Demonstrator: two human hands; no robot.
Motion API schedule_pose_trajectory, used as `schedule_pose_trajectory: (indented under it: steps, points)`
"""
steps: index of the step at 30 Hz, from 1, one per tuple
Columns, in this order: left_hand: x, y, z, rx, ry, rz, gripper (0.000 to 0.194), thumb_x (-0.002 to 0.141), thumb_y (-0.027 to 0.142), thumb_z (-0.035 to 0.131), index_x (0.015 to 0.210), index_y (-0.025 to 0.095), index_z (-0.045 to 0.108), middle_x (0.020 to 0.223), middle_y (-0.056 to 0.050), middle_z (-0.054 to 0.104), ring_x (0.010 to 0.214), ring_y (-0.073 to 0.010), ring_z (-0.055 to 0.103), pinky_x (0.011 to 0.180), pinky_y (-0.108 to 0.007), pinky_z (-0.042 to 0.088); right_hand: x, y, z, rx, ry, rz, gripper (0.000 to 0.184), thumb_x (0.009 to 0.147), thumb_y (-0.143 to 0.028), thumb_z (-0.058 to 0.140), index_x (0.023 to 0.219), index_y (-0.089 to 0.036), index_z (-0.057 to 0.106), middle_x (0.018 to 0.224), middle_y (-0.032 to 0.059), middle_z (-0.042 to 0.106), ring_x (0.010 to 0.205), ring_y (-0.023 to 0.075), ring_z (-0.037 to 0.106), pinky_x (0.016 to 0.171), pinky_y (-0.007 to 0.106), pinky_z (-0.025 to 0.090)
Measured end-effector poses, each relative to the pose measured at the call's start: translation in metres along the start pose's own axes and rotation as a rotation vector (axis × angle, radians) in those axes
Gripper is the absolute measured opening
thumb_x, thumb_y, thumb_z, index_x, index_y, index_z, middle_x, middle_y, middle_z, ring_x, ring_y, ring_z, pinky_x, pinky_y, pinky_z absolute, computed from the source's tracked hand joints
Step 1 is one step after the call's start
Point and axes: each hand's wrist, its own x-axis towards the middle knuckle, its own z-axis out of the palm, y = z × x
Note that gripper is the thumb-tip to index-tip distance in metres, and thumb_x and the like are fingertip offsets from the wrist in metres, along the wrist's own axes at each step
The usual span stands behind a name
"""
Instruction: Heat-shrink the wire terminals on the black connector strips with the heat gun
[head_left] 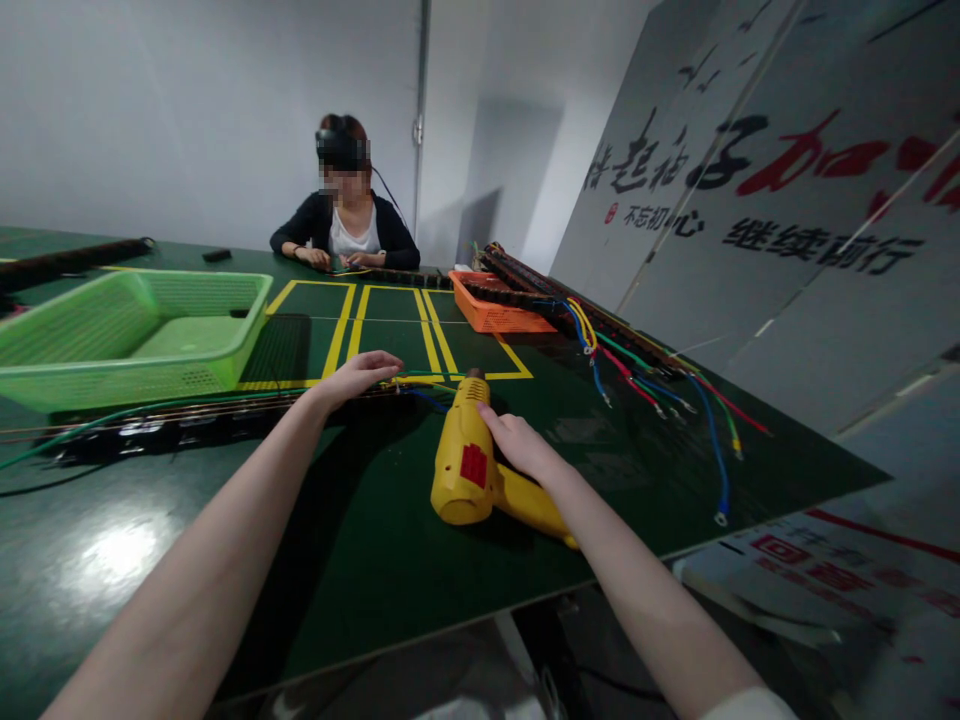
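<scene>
right grip (519, 440) lies against the yellow heat gun (459, 445).

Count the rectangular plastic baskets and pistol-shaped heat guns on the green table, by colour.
Green rectangular plastic basket: 1
Orange rectangular plastic basket: 1
Yellow pistol-shaped heat gun: 1
Total: 3
</scene>
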Motion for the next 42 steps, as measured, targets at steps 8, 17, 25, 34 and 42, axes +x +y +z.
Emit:
schedule_pose_trajectory:
  steps: [8, 17, 25, 34, 42]
  points:
    - [0.003, -0.005, 0.000, -0.025, -0.038, 0.055, 0.041, 0.060, 0.034, 0.055, 0.095, 0.015, 0.064, 0.104, -0.006, 0.067, 0.100, -0.0237, 0.060, 0.094, -0.036, 0.044, -0.002, -0.003, 0.003, -0.052, 0.039, -0.007, 0.036, 0.091, -0.047, 0.051, 0.103, -0.014, 0.059, 0.103, 0.0052, 0.061, 0.094, 0.0175, 0.059, 0.086, 0.040, 0.047]
    - [0.003, -0.006, -0.001, -0.020, -0.044, 0.071, 0.040, 0.060, 0.031, 0.054, 0.096, 0.017, 0.064, 0.106, -0.006, 0.067, 0.104, -0.0242, 0.060, 0.096, -0.035, 0.044, 0.000, -0.023, 0.013, -0.106, -0.012, -0.086, 0.035, 0.091, -0.046, 0.051, 0.101, -0.014, 0.060, 0.099, 0.0042, 0.061, 0.091, 0.0167, 0.059, 0.084, 0.039, 0.048]
    - [-0.001, -0.003, -0.003, -0.048, -0.054, 0.105, 0.047, 0.062, 0.035, 0.058, 0.103, 0.015, 0.064, 0.111, -0.008, 0.066, 0.108, -0.0264, 0.058, 0.099, -0.037, 0.043, 0.002, -0.059, 0.031, -0.155, -0.027, -0.208, 0.036, 0.091, -0.047, 0.050, 0.101, -0.014, 0.060, 0.100, 0.0046, 0.062, 0.093, 0.0172, 0.059, 0.086, 0.040, 0.047]
    - [-0.004, -0.001, -0.004, -0.127, -0.093, 0.124, 0.050, 0.060, 0.031, 0.060, 0.108, 0.014, 0.062, 0.109, -0.009, 0.067, 0.104, -0.0260, 0.060, 0.095, -0.037, 0.045, 0.002, -0.073, 0.038, -0.157, -0.041, -0.276, 0.037, 0.091, -0.048, 0.050, 0.102, -0.014, 0.060, 0.100, 0.0050, 0.062, 0.094, 0.0174, 0.060, 0.088, 0.041, 0.046]
    - [-0.008, 0.003, -0.002, -0.190, -0.092, 0.058, 0.050, 0.058, 0.033, 0.069, 0.104, 0.015, 0.061, 0.112, -0.011, 0.065, 0.105, -0.0257, 0.060, 0.095, -0.039, 0.046, 0.007, -0.064, 0.033, -0.126, -0.040, -0.251, 0.034, 0.090, -0.045, 0.052, 0.102, -0.015, 0.060, 0.102, 0.0050, 0.061, 0.095, 0.0174, 0.059, 0.087, 0.041, 0.047]
